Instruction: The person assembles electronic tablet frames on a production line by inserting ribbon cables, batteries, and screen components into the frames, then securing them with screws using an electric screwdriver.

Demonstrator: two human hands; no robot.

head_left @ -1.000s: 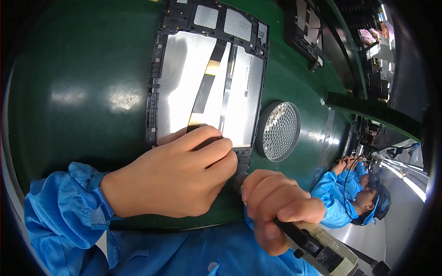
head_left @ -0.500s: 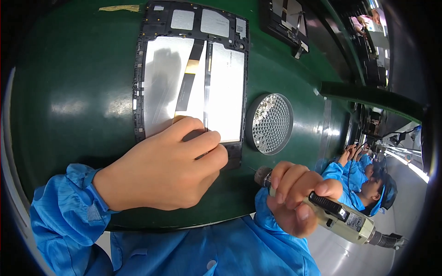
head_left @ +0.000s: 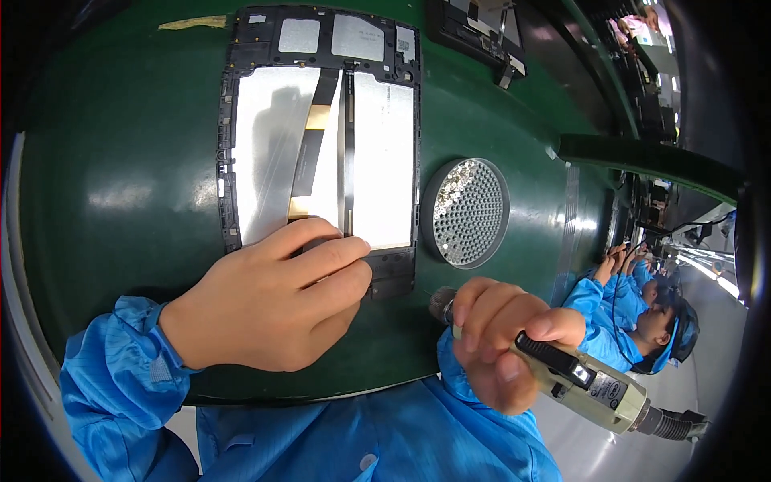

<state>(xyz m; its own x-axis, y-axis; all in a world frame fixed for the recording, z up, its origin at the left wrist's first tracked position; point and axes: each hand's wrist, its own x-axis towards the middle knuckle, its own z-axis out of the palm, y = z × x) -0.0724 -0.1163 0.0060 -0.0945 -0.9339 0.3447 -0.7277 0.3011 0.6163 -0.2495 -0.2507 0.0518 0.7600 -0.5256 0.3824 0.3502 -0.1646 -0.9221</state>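
A tablet's black frame (head_left: 242,52) with silver inner plates lies on a green work surface in front of me. Down its middle run a black-and-gold flat cable (head_left: 307,161) and a narrow dark strip (head_left: 348,153). My left hand (head_left: 273,305) rests over the tablet's lower part with its fingers curled at the cable's lower end. The fingers hide whatever is between them. To the right, my right hand (head_left: 499,333) is wrapped round a pale electric screwdriver (head_left: 590,386) with a black lever. Its front end points left, near the tablet's lower right corner.
A round perforated dish (head_left: 506,213) with small shiny screws sits right of the tablet. Another opened device (head_left: 514,66) lies at the far right. A yellowish strip (head_left: 193,22) is at the far left. A green bar (head_left: 650,161) and co-workers in blue (head_left: 593,299) are on the right.
The picture has shifted slightly, with most things a little further left. My left hand sits slightly further left and lower on the tablet. The screwdriver has shifted slightly left with my right hand.
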